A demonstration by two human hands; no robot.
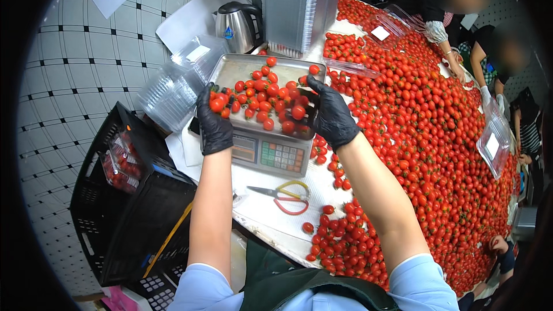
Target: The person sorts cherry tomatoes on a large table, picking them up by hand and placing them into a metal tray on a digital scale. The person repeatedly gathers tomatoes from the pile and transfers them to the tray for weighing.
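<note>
Both my hands wear black gloves over the steel pan (268, 62) of a digital scale (281, 155). My left hand (214, 127) curls at the pan's left side, around a few red cherry tomatoes (217, 104). Across from it, my right hand (332, 112) cups more tomatoes (298, 112) at the right side, thumb raised. Its other fingers are partly hidden. Between the hands lies a loose cluster of tomatoes (261, 96). In front of the scale, scissors (281, 195) with a yellow and a red handle lie open on the white table covering (259, 218).
A large heap of cherry tomatoes (423, 129) spreads to the right, with clear plastic clamshells (492, 142) on it. Stacked clear containers (287, 8) and a steel kettle (235, 28) stand behind the scale. A black crate (129, 211) holds packed tomatoes at left. Several people work opposite.
</note>
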